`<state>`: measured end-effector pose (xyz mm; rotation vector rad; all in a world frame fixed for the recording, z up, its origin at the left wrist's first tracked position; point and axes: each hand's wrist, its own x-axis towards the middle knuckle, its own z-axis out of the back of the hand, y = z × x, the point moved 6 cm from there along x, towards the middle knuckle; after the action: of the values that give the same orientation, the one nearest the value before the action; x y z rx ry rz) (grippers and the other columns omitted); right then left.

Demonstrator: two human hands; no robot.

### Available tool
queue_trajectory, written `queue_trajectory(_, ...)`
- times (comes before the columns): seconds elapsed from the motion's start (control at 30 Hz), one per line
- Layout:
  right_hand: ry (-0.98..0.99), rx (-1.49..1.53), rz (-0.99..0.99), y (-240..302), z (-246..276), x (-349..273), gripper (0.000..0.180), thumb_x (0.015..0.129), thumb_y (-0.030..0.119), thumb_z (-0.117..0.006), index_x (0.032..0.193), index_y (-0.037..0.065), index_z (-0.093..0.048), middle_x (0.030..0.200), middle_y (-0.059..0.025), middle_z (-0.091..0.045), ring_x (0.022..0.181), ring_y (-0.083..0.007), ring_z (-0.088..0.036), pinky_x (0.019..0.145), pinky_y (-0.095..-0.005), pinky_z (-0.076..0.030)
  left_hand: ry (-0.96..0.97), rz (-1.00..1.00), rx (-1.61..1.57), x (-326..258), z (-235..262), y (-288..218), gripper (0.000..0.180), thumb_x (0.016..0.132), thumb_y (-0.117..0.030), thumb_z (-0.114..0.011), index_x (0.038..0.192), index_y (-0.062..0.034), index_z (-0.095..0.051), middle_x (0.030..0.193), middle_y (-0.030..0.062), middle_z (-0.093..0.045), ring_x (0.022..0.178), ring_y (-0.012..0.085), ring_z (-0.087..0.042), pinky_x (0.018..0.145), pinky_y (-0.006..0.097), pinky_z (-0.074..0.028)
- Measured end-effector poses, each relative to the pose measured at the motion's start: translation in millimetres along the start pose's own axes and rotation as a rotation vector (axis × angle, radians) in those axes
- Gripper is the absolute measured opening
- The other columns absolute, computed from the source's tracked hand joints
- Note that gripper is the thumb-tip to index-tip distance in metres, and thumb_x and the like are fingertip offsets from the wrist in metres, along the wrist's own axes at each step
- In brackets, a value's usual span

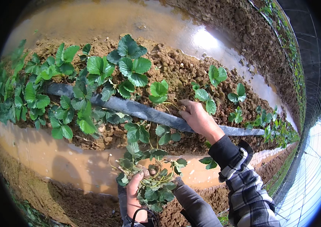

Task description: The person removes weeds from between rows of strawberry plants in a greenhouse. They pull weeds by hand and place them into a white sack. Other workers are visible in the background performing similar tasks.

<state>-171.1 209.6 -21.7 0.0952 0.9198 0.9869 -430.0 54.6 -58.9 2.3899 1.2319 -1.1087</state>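
My left hand (pixel 134 186), low in the view, is closed round a loose bunch of strawberry plants (pixel 156 189) with thin stems and drooping leaves. My right hand (pixel 198 118) reaches across a grey hose (pixel 145 109) on the raised soil bed. Its fingers are pinched at a thin strawberry stem (pixel 171 103), low by the soil; the fingertips are partly hidden. That stem appears to lead to a small strawberry plant (pixel 159 90) just left of the hand. More strawberry plants (pixel 132 68) grow along both sides of the hose.
Muddy water stands in the furrows (pixel 92 162) on the near and far sides of the soil bed (pixel 175 72). Dense strawberry foliage (pixel 35 94) covers the bed's left end. A dark trouser leg (pixel 198 206) shows below. A wire-framed tunnel (pixel 312 166) curves at the right.
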Motion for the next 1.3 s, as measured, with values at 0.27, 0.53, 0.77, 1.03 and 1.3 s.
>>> queue_trajectory(0.27,-0.083,-0.31,0.364,39,-8,26,0.023,0.078,0.01,-0.063,0.098,-0.001,-0.062,0.083,-0.0233,-0.063,0.084,-0.0416,-0.061,0.075,-0.0457,-0.05,0.015,0.0,0.024,0,4,-2,0.016,0.089,-0.01,-0.056,0.105,-0.0105,-0.054,0.082,0.0035,-0.053,0.094,0.0263,-0.058,0.085,0.046,-0.05)
queue_trajectory(0.53,-0.134,-0.273,0.49,53,-12,21,0.022,0.076,0.009,-0.064,0.097,0.001,-0.064,0.09,-0.0199,-0.064,0.085,-0.0382,-0.062,0.076,-0.0431,-0.05,0.019,-0.002,0.025,-1,1,-9,0.016,0.089,-0.007,-0.054,0.105,-0.009,-0.054,0.082,0.0021,-0.054,0.084,0.0168,-0.055,0.09,0.041,-0.047)
queue_trajectory(0.77,-0.103,-0.141,0.341,43,-21,25,0.017,0.076,0.013,-0.066,0.089,0.002,-0.064,0.088,-0.017,-0.065,0.08,-0.038,-0.063,0.071,-0.0444,-0.051,0.011,0.025,0.045,-2,-9,-14,0.015,0.089,-0.008,-0.055,0.104,-0.0087,-0.055,0.081,0.002,-0.053,0.082,0.015,-0.054,0.088,0.04,-0.047)
queue_trajectory(1.03,-0.333,-0.536,0.542,62,-14,31,0.007,0.075,0.01,-0.061,0.077,0.005,-0.056,0.076,-0.0119,-0.06,0.069,-0.0316,-0.063,0.061,-0.0417,-0.051,0.023,0.02,0.018,-2,0,-11,0.022,0.088,-0.011,-0.057,0.109,-0.0063,-0.053,0.084,0.0059,-0.054,0.089,0.0232,-0.056,0.087,0.043,-0.048)
queue_trajectory(1.3,-0.303,-0.45,0.496,50,-18,6,0.007,0.078,0.01,-0.061,0.078,0.004,-0.057,0.076,-0.0131,-0.06,0.067,-0.0341,-0.062,0.06,-0.0426,-0.051,0.036,-0.026,0.045,0,14,-11,0.024,0.088,-0.011,-0.056,0.111,-0.0051,-0.053,0.084,0.0076,-0.055,0.088,0.0248,-0.057,0.088,0.045,-0.048)
